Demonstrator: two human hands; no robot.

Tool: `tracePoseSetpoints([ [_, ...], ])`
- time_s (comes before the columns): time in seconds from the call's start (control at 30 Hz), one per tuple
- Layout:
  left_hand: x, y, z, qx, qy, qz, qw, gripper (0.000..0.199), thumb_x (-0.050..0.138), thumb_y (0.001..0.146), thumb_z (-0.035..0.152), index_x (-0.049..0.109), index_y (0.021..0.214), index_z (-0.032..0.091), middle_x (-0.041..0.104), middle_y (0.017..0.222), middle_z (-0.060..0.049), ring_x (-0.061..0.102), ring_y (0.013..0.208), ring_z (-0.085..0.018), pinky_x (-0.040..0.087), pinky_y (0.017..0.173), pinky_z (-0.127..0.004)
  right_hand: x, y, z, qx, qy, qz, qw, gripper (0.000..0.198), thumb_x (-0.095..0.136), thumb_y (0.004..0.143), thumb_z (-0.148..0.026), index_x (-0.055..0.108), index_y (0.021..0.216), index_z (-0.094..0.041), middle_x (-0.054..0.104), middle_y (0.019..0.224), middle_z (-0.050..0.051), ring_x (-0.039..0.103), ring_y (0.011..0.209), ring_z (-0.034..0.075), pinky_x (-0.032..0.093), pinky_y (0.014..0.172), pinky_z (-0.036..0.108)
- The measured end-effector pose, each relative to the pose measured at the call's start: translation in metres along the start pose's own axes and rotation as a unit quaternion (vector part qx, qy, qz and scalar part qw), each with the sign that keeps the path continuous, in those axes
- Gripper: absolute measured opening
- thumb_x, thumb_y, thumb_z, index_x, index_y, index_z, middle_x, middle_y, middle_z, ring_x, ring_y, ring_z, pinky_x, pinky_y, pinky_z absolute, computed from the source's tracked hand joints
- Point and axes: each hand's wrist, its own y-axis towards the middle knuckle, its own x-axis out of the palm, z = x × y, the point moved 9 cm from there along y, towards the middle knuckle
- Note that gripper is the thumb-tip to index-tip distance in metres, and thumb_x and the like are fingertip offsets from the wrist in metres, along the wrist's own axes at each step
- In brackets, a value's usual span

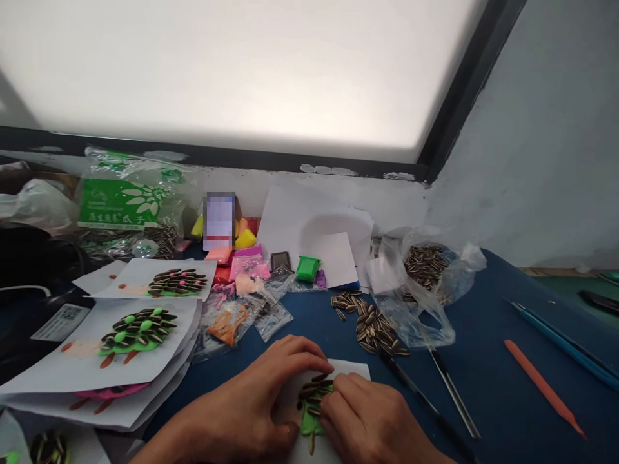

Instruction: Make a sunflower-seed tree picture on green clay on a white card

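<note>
Touching one green clay figure (310, 422): two bare hands, bottom centre. Figure sits on one white sheet (355, 369), between the hands. Left hand (268, 396) arched, thumb and index spread wide around the figure's left side, index tip by the upper seeds. Right hand (370, 412) narrow, fingers bunched at the figure's right edge; can't tell if a seed is pinched in it.

Figure look: bright green base, dark striped seeds overlapping in the upper part, exact seed count blocked by fingers. One small black dot to its left, one brownish strip at the lower end.

Left side: two similar figures mostly visible on paper, one with four green dots (138, 332), one with pink dots (178, 282). Parts of two more: one pink edge (113, 391) under the front sheet, one seeded piece (48, 446) at bottom left corner.

Beyond the hands: one loose seed heap (374, 328), too many to count; one clear bag (440, 328) with seeds inside; one green-labelled bag (116, 200); one green clay packet (307, 269). Right: two pens, one black (425, 399), one clear (454, 393); one coral tool (544, 386); one blue tool (565, 341).
</note>
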Motion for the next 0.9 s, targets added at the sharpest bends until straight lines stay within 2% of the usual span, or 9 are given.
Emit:
tracePoseSetpoints([
  [0.57,0.0015,0.0011,-0.0001,0.003,0.016,-0.006,1.0,0.071,0.051,0.06,0.003,0.057,0.127,0.026,0.055,0.128,-0.005,0.049,0.123,-0.026,0.035,0.113,-0.042,-0.0019,-0.0019,0.0069,0.028,0.054,0.008,0.998,0.037,0.036,0.097,-0.013,0.052,0.065,-0.02,0.054,0.058,0.0,0.05,0.049,0.013,0.034,0.049,0.026],
  [0.9,0.0022,-0.0001,-0.0007,0.001,0.019,-0.01,1.0,0.072,0.052,0.06,0.004,0.056,0.128,0.026,0.055,0.129,-0.005,0.048,0.124,-0.026,0.033,0.114,-0.044,0.0003,-0.0045,0.0046,0.02,0.023,0.009,1.0,0.038,0.036,0.097,-0.012,0.054,0.064,-0.019,0.056,0.058,0.001,0.051,0.05,0.014,0.033,0.05,0.027],
])
